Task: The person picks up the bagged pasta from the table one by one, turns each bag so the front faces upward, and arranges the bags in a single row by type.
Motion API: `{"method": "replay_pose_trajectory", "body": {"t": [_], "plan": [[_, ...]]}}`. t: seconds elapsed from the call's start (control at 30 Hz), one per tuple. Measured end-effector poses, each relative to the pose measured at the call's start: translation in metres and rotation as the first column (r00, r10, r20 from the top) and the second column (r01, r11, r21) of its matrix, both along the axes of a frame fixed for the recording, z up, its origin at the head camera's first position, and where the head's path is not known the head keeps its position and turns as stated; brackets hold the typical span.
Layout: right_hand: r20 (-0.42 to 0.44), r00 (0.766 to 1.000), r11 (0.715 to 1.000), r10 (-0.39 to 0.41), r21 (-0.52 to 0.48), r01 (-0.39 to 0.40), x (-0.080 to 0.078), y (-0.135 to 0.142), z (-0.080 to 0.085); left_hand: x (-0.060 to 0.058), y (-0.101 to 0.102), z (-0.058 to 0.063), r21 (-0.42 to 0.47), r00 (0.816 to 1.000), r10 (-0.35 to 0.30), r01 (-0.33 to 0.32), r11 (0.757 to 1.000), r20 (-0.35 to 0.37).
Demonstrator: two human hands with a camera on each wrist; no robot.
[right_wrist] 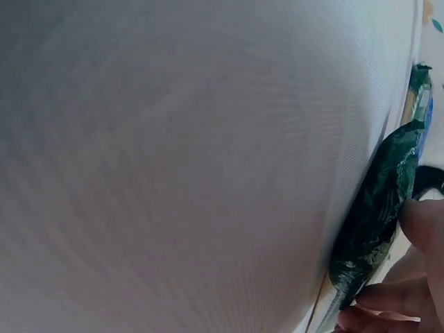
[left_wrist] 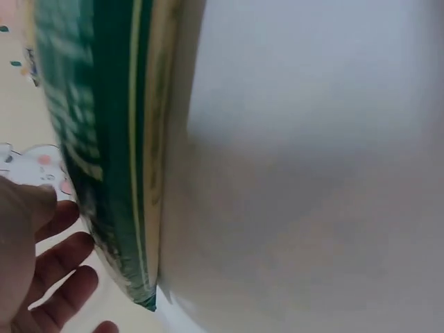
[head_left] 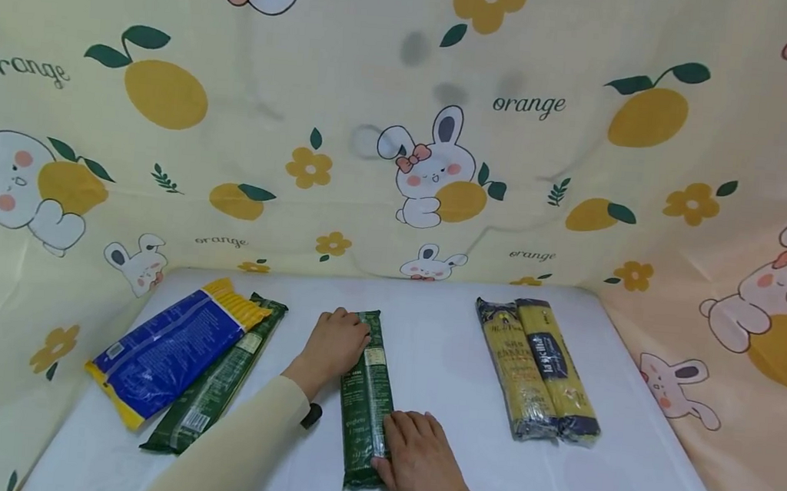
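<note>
Green and glossy, one packet (head_left: 362,405) is laid centrally on the tabletop (head_left: 449,365); its far end is touched by the left hand (head_left: 335,345), its near right edge by the right hand (head_left: 422,460), fingers relaxed on both.

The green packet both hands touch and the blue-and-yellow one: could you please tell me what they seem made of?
The green packet: probably thin, glossy plastic film, since its crinkled end catches highlights. The blue-and-yellow packet: likely softly shiny plastic film, given its wrinkles and sheen, though foil is possible.
</note>
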State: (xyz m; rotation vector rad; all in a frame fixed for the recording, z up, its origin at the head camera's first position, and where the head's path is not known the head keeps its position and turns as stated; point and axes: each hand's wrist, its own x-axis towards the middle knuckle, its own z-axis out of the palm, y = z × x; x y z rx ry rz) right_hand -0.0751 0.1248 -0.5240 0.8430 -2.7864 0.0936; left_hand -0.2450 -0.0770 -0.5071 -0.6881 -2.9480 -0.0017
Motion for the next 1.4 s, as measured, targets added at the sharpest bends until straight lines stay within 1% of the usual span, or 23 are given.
{"method": "replay_pose_trajectory", "body": {"t": [0.2, 0.3, 0.43, 0.57, 0.67, 0.77, 0.83, 0.93, 1.0, 1.1, 1.17, 1.3, 1.4], "plan": [[-0.116, 0.993, 0.998, -0.019, -0.060, 0.012, 0.000, 0.001, -0.004, -0.029, 0.010, -0.002, -0.019, 0.999, 0.015, -0.016, 1.000, -0.049], [-0.136, 0.990, 0.997, -0.033, -0.072, 0.023, 0.000, 0.001, -0.004, -0.039, 0.014, -0.004, -0.037, 0.999, 0.031, -0.032, 0.999, -0.037], [-0.126, 0.991, 0.997, -0.051, -0.066, 0.043, 0.002, 0.002, -0.003, -0.047, 0.019, -0.007, -0.035, 0.998, 0.066, -0.066, 0.997, 0.001], [-0.074, 0.995, 0.996, -0.066, -0.060, 0.062, 0.004, 0.004, -0.003, -0.047, 0.021, -0.010, -0.010, 0.995, 0.098, -0.098, 0.995, 0.027], [0.009, 0.997, 0.996, -0.077, -0.048, 0.077, 0.006, 0.004, -0.004, -0.045, 0.021, -0.010, -0.010, 0.996, 0.092, -0.091, 0.996, 0.019], [0.066, 0.993, 0.994, -0.097, -0.041, 0.100, 0.007, 0.004, -0.003, -0.042, 0.020, -0.006, 0.011, 0.996, 0.079, -0.079, 0.997, -0.046], [0.069, 0.990, 0.992, -0.120, -0.042, 0.123, 0.007, 0.004, -0.002, -0.042, 0.020, -0.001, 0.052, 0.992, 0.064, -0.059, 0.997, -0.106], [0.079, 0.983, 0.985, -0.163, -0.051, 0.167, 0.008, 0.004, 0.000, -0.042, 0.020, 0.006, 0.142, 0.978, 0.034, -0.004, 0.990, -0.204], [0.107, 0.977, 0.980, -0.184, -0.058, 0.191, 0.010, 0.003, 0.001, -0.040, 0.020, 0.010, 0.186, 0.969, 0.020, 0.028, 0.982, -0.248], [0.152, 0.966, 0.974, -0.208, -0.061, 0.220, 0.012, 0.004, 0.002, -0.037, 0.020, 0.019, 0.222, 0.957, 0.015, 0.052, 0.974, -0.290], [0.160, 0.963, 0.971, -0.219, -0.064, 0.232, 0.012, 0.005, 0.001, -0.034, 0.021, 0.026, 0.227, 0.953, 0.018, 0.054, 0.972, -0.302], [0.112, 0.967, 0.967, -0.228, -0.089, 0.238, 0.012, 0.006, 0.000, -0.028, 0.020, 0.040, 0.249, 0.937, 0.026, 0.066, 0.966, -0.349], [0.115, 0.969, 0.965, -0.218, -0.121, 0.232, 0.013, 0.004, -0.002, -0.024, 0.018, 0.047, 0.281, 0.927, 0.036, 0.076, 0.957, -0.374]]}}
